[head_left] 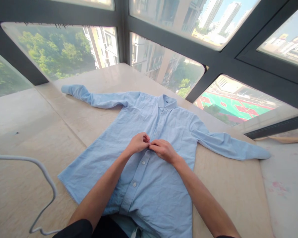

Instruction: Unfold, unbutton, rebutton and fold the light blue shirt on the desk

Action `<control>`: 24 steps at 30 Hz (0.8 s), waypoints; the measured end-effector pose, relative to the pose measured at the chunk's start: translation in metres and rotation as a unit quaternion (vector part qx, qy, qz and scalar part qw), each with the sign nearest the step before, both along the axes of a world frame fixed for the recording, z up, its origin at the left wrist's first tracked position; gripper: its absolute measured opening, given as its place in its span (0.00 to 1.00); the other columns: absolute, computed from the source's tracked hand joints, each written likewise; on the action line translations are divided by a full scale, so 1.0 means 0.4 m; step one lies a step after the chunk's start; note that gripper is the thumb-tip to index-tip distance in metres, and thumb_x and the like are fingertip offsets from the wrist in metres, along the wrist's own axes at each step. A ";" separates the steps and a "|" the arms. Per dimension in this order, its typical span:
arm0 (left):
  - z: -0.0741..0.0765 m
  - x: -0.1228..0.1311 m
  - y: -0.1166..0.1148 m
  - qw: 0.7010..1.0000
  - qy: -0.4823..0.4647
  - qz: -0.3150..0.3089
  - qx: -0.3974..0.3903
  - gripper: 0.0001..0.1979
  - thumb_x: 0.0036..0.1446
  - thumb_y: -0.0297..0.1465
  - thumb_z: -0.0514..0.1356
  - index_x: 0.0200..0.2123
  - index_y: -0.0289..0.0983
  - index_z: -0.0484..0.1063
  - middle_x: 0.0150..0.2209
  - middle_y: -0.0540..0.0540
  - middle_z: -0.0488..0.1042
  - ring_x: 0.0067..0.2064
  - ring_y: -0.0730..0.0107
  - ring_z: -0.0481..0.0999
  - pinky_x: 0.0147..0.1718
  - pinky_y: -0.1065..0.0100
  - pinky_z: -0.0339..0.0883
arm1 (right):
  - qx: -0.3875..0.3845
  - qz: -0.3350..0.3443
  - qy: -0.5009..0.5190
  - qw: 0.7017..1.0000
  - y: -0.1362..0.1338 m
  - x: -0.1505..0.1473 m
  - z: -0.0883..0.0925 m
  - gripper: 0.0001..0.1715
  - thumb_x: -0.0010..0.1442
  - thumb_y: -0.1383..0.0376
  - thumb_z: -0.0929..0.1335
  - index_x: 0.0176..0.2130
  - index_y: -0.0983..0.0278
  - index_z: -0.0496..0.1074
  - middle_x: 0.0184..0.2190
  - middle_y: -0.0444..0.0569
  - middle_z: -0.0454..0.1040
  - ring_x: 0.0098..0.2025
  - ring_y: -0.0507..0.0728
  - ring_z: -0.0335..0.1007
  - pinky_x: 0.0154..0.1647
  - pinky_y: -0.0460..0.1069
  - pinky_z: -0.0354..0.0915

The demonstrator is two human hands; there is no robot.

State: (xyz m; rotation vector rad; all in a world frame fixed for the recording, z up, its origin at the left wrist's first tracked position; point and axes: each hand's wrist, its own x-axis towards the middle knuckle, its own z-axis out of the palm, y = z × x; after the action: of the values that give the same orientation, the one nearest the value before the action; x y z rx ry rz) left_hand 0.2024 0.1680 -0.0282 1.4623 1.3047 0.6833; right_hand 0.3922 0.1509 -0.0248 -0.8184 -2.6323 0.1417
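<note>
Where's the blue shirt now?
In the head view, the blue shirt is spread in the centre on the pale ledge, beneath the left hand and right hand, its collar toward the windows.

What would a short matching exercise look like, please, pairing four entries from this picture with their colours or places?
Column one:
1. Shirt
2. Cable
3. Left hand and right hand
4. Window frame

Column two:
A. Close together at the front of the shirt
B. Dark grey
C. Whitish, bent, at the lower left of the picture
D. Light blue, spread out

Right pairs: 1-D, 2-C, 3-A, 4-B.
</note>
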 end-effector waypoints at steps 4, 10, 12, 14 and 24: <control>0.006 -0.002 0.008 0.996 -0.050 0.000 -0.075 0.11 0.39 0.25 0.63 0.29 0.36 0.67 0.25 0.51 0.77 0.27 0.70 0.76 0.22 0.74 0.63 | -0.014 -0.042 0.058 0.997 -0.012 0.012 -0.026 0.14 0.69 0.68 0.61 0.40 0.61 0.76 0.36 0.50 0.77 0.38 0.54 0.72 0.41 0.48 0.66; 0.048 -0.001 0.008 0.986 -0.075 0.004 -0.152 0.13 0.39 0.27 0.65 0.29 0.37 0.65 0.21 0.52 0.74 0.22 0.72 0.73 0.16 0.77 0.56 | -0.025 -0.052 0.073 0.996 -0.012 0.024 -0.039 0.12 0.68 0.68 0.62 0.41 0.61 0.75 0.37 0.50 0.78 0.39 0.55 0.73 0.43 0.49 0.67; 0.054 0.001 0.008 0.986 -0.068 0.007 -0.155 0.13 0.39 0.27 0.66 0.29 0.37 0.65 0.21 0.52 0.74 0.21 0.74 0.72 0.15 0.77 0.55 | -0.025 -0.053 0.070 0.996 -0.013 0.024 -0.042 0.12 0.68 0.68 0.62 0.40 0.61 0.75 0.38 0.51 0.78 0.40 0.55 0.73 0.43 0.50 0.67; 0.054 0.003 0.007 0.986 -0.060 0.008 -0.157 0.14 0.40 0.27 0.66 0.30 0.36 0.65 0.22 0.52 0.75 0.19 0.75 0.71 0.14 0.77 0.55 | -0.028 -0.054 0.068 0.996 -0.015 0.024 -0.045 0.13 0.68 0.69 0.62 0.40 0.61 0.75 0.38 0.51 0.78 0.40 0.55 0.73 0.43 0.50 0.67; 0.043 0.001 -0.004 0.986 -0.078 0.024 -0.145 0.16 0.41 0.31 0.69 0.32 0.36 0.66 0.24 0.52 0.77 0.19 0.75 0.73 0.14 0.78 0.57 | -0.041 -0.061 0.085 0.994 -0.012 0.027 -0.063 0.11 0.66 0.68 0.63 0.43 0.60 0.75 0.39 0.52 0.77 0.41 0.55 0.74 0.44 0.51 0.68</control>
State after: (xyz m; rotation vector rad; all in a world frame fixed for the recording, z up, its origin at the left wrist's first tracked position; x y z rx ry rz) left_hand 0.2029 0.1663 -0.0110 1.1234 1.2617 0.5990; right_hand 0.4031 0.1460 -0.0501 -0.9479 -2.4249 0.2756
